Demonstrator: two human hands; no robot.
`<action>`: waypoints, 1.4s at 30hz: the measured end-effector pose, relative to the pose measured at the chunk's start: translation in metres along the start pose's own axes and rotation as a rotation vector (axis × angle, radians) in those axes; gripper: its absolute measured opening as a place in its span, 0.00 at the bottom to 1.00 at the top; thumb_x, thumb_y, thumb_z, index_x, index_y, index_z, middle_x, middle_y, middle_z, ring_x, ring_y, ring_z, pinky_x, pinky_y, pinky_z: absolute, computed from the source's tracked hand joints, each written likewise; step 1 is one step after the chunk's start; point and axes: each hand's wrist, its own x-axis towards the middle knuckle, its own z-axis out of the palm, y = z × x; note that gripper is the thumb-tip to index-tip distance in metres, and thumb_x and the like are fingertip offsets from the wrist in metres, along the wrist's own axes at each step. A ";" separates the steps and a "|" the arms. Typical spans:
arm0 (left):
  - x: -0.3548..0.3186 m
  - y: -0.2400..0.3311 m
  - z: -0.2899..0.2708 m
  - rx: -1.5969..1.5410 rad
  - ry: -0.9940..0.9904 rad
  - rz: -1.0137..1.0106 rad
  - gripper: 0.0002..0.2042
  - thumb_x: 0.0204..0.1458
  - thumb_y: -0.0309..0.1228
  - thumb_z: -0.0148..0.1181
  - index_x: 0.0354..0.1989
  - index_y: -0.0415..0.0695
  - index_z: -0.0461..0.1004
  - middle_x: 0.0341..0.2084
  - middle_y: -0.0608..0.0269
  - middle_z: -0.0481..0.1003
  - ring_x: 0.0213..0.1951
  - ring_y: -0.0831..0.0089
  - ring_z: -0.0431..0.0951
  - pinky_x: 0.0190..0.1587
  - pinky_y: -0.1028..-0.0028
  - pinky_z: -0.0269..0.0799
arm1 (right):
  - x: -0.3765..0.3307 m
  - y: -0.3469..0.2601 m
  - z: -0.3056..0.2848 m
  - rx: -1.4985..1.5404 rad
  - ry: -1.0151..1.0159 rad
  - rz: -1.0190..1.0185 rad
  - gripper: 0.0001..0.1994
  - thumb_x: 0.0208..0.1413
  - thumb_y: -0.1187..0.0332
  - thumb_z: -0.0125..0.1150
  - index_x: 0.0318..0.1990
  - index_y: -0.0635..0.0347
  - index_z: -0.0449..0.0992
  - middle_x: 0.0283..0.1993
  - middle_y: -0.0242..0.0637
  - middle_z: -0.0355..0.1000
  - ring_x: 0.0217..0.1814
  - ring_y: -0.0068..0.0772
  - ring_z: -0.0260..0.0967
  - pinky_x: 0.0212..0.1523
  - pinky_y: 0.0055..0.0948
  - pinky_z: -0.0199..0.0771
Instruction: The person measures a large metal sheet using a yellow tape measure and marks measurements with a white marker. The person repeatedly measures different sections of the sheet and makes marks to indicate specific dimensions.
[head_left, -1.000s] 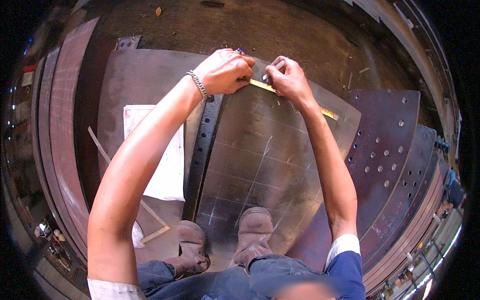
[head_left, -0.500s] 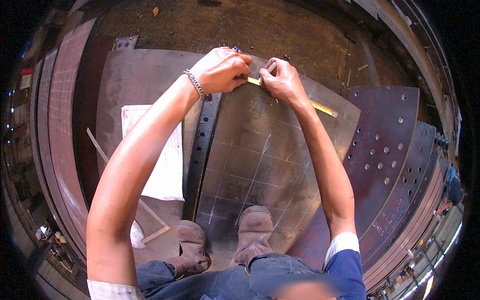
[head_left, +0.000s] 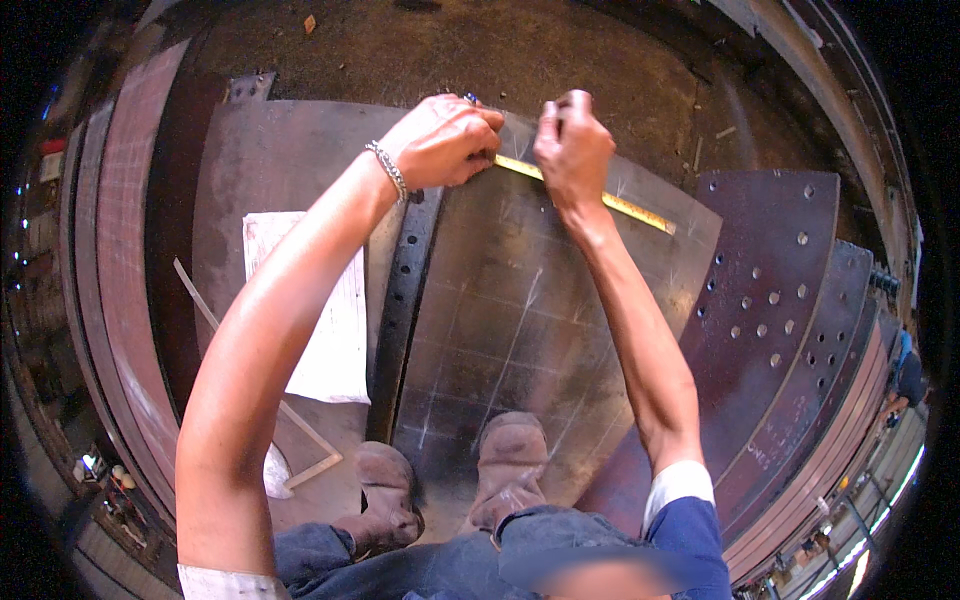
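Note:
My left hand [head_left: 452, 138], with a chain bracelet at the wrist, is closed around the near end of a tape measure [head_left: 640, 213] at the far edge of a steel plate [head_left: 490, 260]. The yellow blade runs rightward from that hand across the plate, passing beneath my right hand [head_left: 577, 150]. My right fingers are curled and slightly blurred, raised above the blade. They pinch a short pale stick of chalk, now mostly hidden. Pale chalk lines form a grid on the plate.
A dark bar with holes [head_left: 402, 285] lies left of the grid, beside paper sheets [head_left: 330, 335] and a thin metal square [head_left: 318, 462]. My boots [head_left: 512, 460] stand on the plate. Drilled plates [head_left: 765, 255] are stacked at right; long reddish steel pieces [head_left: 140, 270] lie at left.
My right hand has lifted off the tape blade and shifted slightly right, turning as it rose. More of the blade shows. My left hand stays in place.

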 end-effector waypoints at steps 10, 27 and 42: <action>-0.002 0.001 0.001 0.000 0.007 -0.015 0.06 0.48 0.30 0.67 0.24 0.42 0.78 0.29 0.60 0.74 0.36 0.58 0.80 0.44 0.59 0.75 | -0.022 0.006 -0.055 0.247 0.094 0.284 0.08 0.63 0.67 0.62 0.35 0.62 0.73 0.26 0.43 0.80 0.28 0.36 0.81 0.31 0.35 0.77; -0.023 0.009 -0.006 0.084 -0.055 -0.082 0.22 0.52 0.26 0.66 0.56 0.50 0.73 0.40 0.58 0.74 0.46 0.58 0.77 0.52 0.61 0.73 | -0.128 0.051 -0.174 0.414 0.283 0.699 0.08 0.67 0.68 0.60 0.36 0.61 0.72 0.27 0.31 0.76 0.29 0.18 0.72 0.30 0.23 0.70; -0.205 0.122 -0.163 -0.133 0.155 -0.581 0.33 0.48 0.19 0.69 0.66 0.49 0.70 0.40 0.55 0.82 0.42 0.61 0.85 0.49 0.64 0.81 | -0.162 -0.045 -0.155 0.608 -0.031 0.542 0.13 0.72 0.64 0.50 0.36 0.61 0.71 0.26 0.36 0.78 0.26 0.22 0.73 0.27 0.28 0.72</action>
